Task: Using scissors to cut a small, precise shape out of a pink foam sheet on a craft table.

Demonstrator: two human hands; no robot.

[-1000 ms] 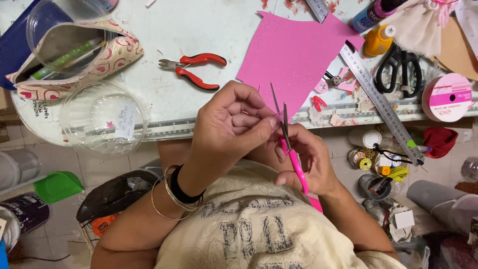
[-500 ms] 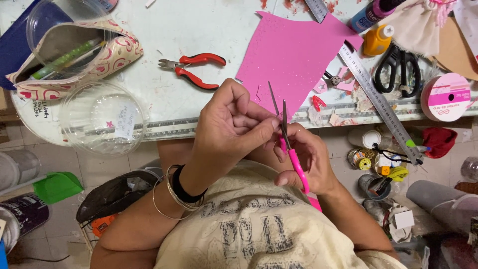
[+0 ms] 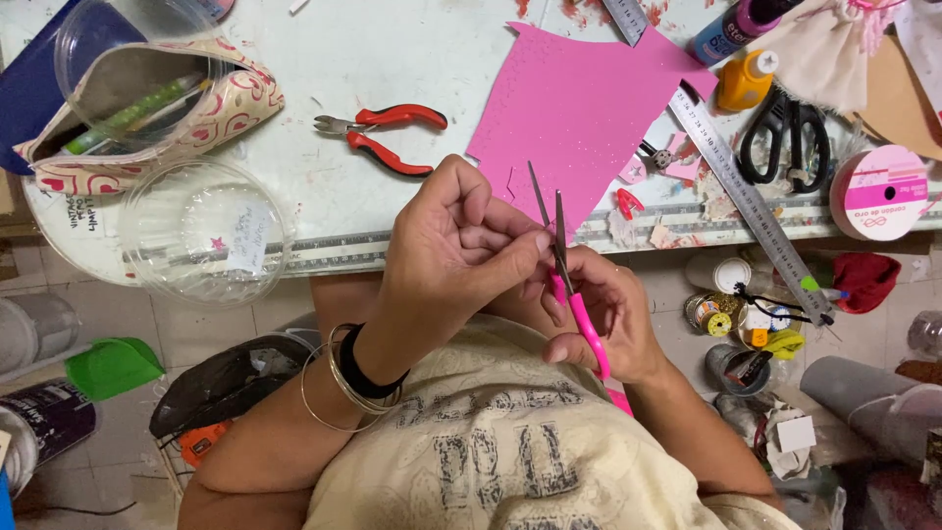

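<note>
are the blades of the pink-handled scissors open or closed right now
Open slightly: the pink-handled scissors' two metal blades spread apart in a narrow V above the right hand.

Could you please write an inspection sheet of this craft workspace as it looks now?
Surface: white table, stained, with a ruler strip along its front edge.
Job's things: pink-handled scissors, blades open and pointing up; whatever is pinched at the blades is too small to tell.
Clutter: pink foam sheet, red pliers, metal ruler, black scissors, pink ribbon spool, clear plastic bowl, patterned pencil case.
Hands: right hand holds the scissors; left hand pinches at the blades.
Cables: nothing seen.
Surroundings: tiled floor with a green scoop and jars.
</note>
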